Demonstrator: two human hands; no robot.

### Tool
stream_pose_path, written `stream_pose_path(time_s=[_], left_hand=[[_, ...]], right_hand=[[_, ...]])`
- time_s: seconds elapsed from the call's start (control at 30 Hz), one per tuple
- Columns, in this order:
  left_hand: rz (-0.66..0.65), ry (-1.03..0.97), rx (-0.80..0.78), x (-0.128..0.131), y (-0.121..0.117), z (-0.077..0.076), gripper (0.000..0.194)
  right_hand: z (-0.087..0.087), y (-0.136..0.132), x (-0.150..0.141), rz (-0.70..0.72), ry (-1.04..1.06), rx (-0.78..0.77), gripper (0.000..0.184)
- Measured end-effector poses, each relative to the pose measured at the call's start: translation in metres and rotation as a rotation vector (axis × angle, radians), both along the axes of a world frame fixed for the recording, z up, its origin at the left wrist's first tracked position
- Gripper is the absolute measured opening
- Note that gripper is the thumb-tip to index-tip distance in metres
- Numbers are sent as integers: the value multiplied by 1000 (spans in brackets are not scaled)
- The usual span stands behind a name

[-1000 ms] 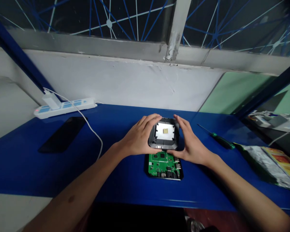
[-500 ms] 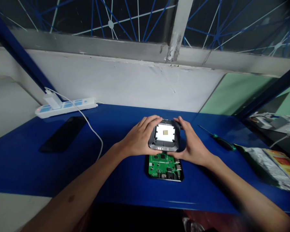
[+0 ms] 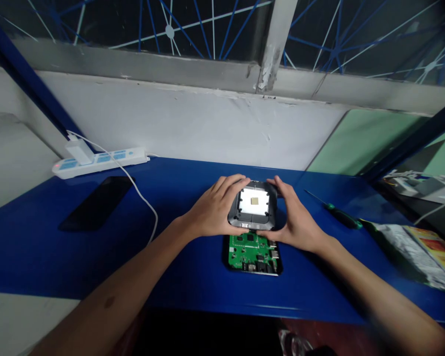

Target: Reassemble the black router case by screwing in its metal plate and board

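Note:
Between both hands I hold a black plastic casing cover (image 3: 244,218), tilted so its inner side faces me. A bright metal plate with a small tan square pad at its centre lies inside the cover. My left hand (image 3: 217,207) grips the cover's left side, fingers at the top edge and thumb along the bottom. On the other side my right hand (image 3: 294,217) is closed round the right edge. Just below and partly behind the cover, a green circuit board (image 3: 244,252) sits in a black casing half on the table, with metal ports along its right and near edges.
A green-handled screwdriver (image 3: 343,216) lies on the blue table (image 3: 193,291) to the right, by a silver and yellow packet (image 3: 408,247). A dark phone-like slab (image 3: 98,202), a white cable (image 3: 143,198) and a power strip (image 3: 114,159) are at left.
The cover stays in both hands over the circuit board, with almost no movement. The whole view has shifted very slightly.

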State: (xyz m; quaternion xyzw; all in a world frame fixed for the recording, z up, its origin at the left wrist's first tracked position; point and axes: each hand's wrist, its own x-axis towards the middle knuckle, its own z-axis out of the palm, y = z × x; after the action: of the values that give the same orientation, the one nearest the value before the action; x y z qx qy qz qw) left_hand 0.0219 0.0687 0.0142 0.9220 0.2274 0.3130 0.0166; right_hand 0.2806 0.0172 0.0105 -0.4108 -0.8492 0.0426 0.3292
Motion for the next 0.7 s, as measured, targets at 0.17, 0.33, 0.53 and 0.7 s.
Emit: stream_pose_path(time_s=[0.17, 0.33, 0.53, 0.7], left_hand=[[-1, -8, -13, 0, 0, 0, 112], [-8, -1, -24, 0, -1, 2, 113], [-20, 13, 93, -1, -5, 10, 116], [-26, 57, 162, 4, -12, 11, 118]], right_hand=[[0, 0, 0, 3, 3, 22, 123], [3, -2, -2, 2, 16, 40, 121], [4, -5, -5, -9, 7, 80, 119], [2, -8, -10, 11, -13, 82, 120]])
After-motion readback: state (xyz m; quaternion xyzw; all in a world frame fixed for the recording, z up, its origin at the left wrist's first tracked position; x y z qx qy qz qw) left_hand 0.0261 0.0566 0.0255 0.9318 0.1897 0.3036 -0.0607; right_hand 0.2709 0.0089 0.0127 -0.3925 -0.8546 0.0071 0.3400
